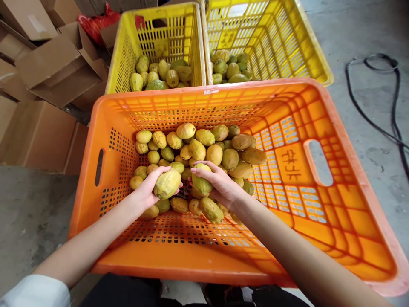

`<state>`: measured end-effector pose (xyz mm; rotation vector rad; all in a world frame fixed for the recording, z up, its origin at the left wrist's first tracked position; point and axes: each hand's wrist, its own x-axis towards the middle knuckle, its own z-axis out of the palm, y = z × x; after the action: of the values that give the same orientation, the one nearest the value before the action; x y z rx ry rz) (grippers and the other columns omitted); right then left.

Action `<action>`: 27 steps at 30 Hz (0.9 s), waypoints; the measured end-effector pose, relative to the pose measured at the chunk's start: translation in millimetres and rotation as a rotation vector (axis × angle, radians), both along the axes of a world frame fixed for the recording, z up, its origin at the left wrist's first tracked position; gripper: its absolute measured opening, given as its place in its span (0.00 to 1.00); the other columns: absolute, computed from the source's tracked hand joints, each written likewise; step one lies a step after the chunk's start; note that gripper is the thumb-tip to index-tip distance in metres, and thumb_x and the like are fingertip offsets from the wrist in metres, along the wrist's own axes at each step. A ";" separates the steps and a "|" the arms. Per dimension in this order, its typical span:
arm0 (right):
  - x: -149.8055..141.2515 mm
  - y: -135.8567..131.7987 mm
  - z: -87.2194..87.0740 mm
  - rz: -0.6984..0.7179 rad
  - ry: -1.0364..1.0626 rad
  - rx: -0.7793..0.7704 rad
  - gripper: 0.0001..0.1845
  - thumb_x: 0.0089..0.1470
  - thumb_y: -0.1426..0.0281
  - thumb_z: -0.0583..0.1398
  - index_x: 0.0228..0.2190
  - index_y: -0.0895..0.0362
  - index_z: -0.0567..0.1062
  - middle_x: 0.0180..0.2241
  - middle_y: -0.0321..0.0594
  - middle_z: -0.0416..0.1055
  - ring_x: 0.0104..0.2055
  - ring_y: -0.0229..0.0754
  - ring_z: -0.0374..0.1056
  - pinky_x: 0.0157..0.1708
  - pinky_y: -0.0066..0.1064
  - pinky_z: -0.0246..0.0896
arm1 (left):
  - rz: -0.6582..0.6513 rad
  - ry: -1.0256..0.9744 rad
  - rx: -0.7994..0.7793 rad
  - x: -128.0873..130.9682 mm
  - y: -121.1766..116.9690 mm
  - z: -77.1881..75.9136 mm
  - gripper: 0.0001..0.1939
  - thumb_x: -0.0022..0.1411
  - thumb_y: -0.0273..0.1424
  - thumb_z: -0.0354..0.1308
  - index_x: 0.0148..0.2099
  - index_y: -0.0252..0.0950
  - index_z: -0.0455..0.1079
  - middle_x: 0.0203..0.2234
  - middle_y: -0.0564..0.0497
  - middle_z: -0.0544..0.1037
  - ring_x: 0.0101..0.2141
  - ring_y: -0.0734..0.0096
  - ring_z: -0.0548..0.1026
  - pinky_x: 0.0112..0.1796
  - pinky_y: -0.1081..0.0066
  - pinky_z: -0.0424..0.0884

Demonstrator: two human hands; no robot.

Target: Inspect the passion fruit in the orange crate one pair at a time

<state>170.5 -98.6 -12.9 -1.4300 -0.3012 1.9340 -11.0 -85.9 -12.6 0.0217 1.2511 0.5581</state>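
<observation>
Two hands work above the orange crate (207, 260), in the head view, nearer its left edge than its right. The left hand (147, 187) curls around a mottled yellow-green fruit (167, 184), thumb along the top; the right hand (222, 183) grips a greener fruit (201, 179) just beside it, thumb laid across. Below and around them, a loose pile of fruit (197, 150) spreads from near the far edge toward the near edge, left of centre.

Sorting through the pile looks partway along: two pieces are in hand and many still lie in the crate. Smaller heaps sit in the left yellow crate (128, 51), along its near edge, and in the right yellow crate (277, 42), at its near left corner; whether they came from this pile I cannot tell.

The fruit are plump ovals, some longer, with faintly ribbed, blotchy skins running from yellow to green and brown. All three crates look like moulded plastic with slotted walls; the orange one has rounded corners and oblong handle holes.
</observation>
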 end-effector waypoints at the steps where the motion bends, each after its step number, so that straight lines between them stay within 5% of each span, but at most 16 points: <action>1: 0.1 0.4 0.2 0.007 -0.001 -0.003 0.15 0.45 0.72 0.67 0.37 0.54 0.73 0.28 0.34 0.73 0.27 0.38 0.71 0.28 0.29 0.69 | 0.005 0.020 -0.007 -0.4 0.6 -0.1 0.08 0.65 0.29 0.53 0.40 0.29 0.70 0.25 0.42 0.79 0.24 0.62 0.79 0.25 0.67 0.78; 9: -1.3 3.9 4.6 -0.043 0.041 -0.124 0.05 0.56 0.68 0.58 0.35 0.55 0.72 0.30 0.39 0.77 0.29 0.42 0.74 0.28 0.31 0.71 | 0.038 0.042 -0.068 -0.7 1.8 -2.1 0.11 0.68 0.30 0.46 0.43 0.30 0.68 0.25 0.41 0.79 0.25 0.58 0.80 0.23 0.65 0.77; 20: 0.7 7.5 -3.8 -0.071 0.024 -0.223 0.07 0.61 0.67 0.55 0.37 0.57 0.71 0.27 0.39 0.76 0.24 0.41 0.72 0.24 0.31 0.72 | 0.005 -0.043 -0.069 -3.7 0.7 -9.6 0.16 0.70 0.32 0.46 0.51 0.27 0.68 0.32 0.36 0.80 0.29 0.54 0.82 0.26 0.61 0.78; 27: 2.6 7.7 -5.5 -0.089 0.087 -0.213 0.09 0.63 0.67 0.53 0.38 0.56 0.73 0.30 0.40 0.76 0.30 0.42 0.75 0.29 0.34 0.75 | 0.050 -0.082 -0.040 -1.2 -0.4 -8.8 0.13 0.70 0.32 0.47 0.48 0.31 0.69 0.32 0.39 0.80 0.29 0.56 0.82 0.29 0.60 0.79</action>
<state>173.0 -90.9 -18.4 -1.4619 0.0093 1.9953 -12.2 -86.4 -21.4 -0.0660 1.1848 0.5719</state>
